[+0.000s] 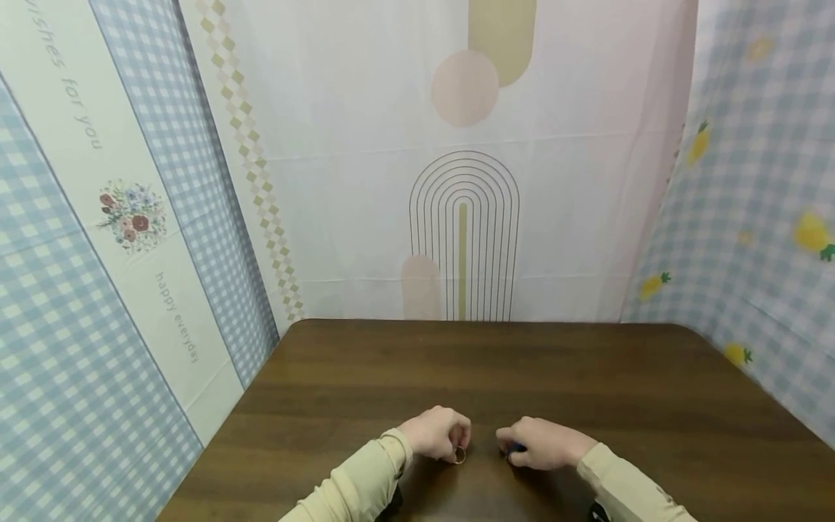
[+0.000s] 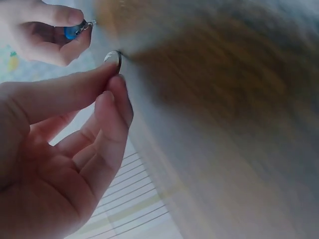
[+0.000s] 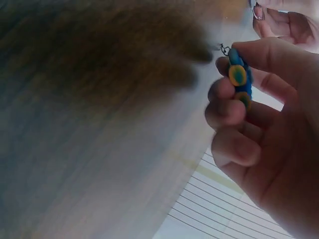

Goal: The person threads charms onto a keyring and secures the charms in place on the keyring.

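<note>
Low over the brown table (image 1: 457, 362), my left hand (image 1: 435, 433) pinches a thin metal ring (image 2: 119, 62) between thumb and fingertips. The ring looks like a split key ring and sticks out past the fingertips. To its right, my right hand (image 1: 546, 442) grips a small blue charm (image 3: 242, 89) with round orange-yellow and green discs on its side. A short metal chain (image 3: 225, 49) comes out of the charm's top beside the thumb. Ring and chain are apart, with a gap between the two hands. Fingers hide part of the charm.
A white patterned cloth (image 1: 352, 217) hangs behind the table's far edge. Blue checked cloths hang on the left (image 1: 39, 304) and the right (image 1: 750, 254). Both sleeves are pale yellow, and dark shadows lie on the table under the hands.
</note>
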A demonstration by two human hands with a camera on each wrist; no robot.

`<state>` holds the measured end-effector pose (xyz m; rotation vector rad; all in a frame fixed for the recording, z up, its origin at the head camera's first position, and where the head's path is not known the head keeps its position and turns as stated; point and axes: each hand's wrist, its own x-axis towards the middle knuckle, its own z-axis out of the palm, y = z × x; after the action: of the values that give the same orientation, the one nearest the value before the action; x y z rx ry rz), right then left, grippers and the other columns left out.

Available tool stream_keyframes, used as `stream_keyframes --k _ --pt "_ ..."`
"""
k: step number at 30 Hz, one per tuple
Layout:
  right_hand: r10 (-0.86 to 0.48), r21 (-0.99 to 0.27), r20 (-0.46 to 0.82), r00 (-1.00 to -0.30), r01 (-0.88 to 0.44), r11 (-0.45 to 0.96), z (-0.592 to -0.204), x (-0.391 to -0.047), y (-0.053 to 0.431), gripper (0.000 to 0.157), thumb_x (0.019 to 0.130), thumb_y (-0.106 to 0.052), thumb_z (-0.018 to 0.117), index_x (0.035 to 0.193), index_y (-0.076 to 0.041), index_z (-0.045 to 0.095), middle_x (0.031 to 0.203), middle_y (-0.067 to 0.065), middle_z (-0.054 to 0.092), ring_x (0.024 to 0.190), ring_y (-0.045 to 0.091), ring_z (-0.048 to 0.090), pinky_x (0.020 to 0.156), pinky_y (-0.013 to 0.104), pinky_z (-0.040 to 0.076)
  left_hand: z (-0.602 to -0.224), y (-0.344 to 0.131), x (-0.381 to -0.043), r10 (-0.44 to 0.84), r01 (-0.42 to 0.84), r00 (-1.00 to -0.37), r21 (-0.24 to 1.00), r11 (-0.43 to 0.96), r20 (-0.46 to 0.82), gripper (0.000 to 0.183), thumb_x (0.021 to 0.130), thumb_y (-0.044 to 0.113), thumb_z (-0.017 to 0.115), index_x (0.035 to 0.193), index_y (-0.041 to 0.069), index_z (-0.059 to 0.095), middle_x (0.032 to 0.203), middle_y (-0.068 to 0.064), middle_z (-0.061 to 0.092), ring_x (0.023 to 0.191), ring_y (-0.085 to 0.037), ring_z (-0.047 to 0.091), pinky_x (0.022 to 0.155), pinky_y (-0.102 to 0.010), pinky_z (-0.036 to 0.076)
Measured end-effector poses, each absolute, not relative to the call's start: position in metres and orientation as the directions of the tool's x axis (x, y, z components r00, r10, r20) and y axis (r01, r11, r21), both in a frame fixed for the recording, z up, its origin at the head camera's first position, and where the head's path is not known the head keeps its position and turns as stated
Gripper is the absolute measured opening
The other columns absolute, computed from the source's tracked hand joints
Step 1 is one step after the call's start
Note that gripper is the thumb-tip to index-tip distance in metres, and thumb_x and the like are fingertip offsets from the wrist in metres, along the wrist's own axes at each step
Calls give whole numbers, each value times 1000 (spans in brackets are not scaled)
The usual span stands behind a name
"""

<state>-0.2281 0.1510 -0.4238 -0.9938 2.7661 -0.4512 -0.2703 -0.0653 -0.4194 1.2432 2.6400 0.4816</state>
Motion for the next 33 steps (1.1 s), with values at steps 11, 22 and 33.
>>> stream_keyframes --k 11,22,33 --pt "-582 -319 247 -775 -632 707 -407 -252 162 19 80 -6 56 69 -21 49 62 -15 45 54 -5 36 50 15 34 -393 -51 -294 664 504 -741 738 449 102 9 75 2 67 82 8 68 70 -2 67 58 -5 59 54 -18 48" --pt "-437 -362 484 -758 -628 689 -363 -256 160 9 86 -18 59 80 -25 59 68 -13 54 55 -4 41 51 15 39 -354 -42 -298 558 420 -787 891 174 262 16 80 5 64 96 2 66 89 -21 66 75 -16 64 63 -21 49" --pt "-331 -343 673 -661 -676 653 -342 -256 160 16 82 -9 62 80 -25 59 68 -15 52 55 -3 42 51 16 39 -337 -37 -293 531 413 -790 906 90 307 20 82 6 62 99 -4 63 89 -26 64 76 -22 65 67 -23 52"
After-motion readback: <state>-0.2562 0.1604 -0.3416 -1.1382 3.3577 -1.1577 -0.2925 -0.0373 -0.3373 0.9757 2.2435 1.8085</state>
